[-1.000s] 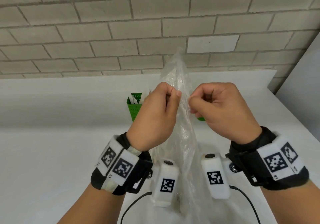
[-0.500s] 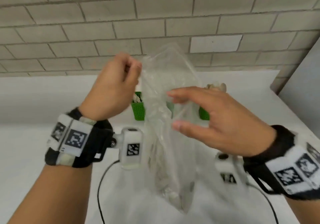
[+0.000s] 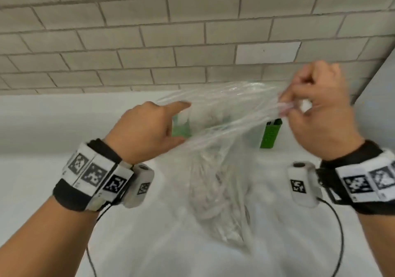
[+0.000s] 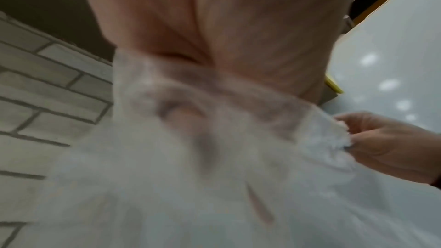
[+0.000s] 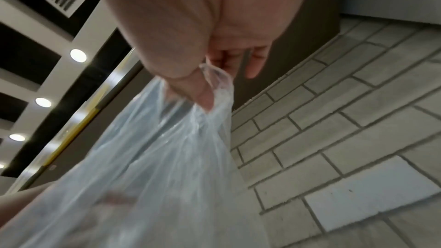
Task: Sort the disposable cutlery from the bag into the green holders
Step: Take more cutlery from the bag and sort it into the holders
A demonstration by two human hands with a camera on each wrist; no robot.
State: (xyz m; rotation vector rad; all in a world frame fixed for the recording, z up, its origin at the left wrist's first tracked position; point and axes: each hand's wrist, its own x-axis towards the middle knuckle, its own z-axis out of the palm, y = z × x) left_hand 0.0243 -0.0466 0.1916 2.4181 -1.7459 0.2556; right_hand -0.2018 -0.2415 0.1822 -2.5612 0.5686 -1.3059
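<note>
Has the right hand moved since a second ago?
Yes. The right hand has swung out to the right of the green holder, pulling the bag wide; earlier it was left of that holder.

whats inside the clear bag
A heap of white disposable cutlery low in the clear bag. Film and blur hide which pieces and how many.

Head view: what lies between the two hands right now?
In the head view, only the clear bag's stretched mouth spans from the left hand to the right hand. The white cutlery hangs lower in the bag; the green holders show behind.
</note>
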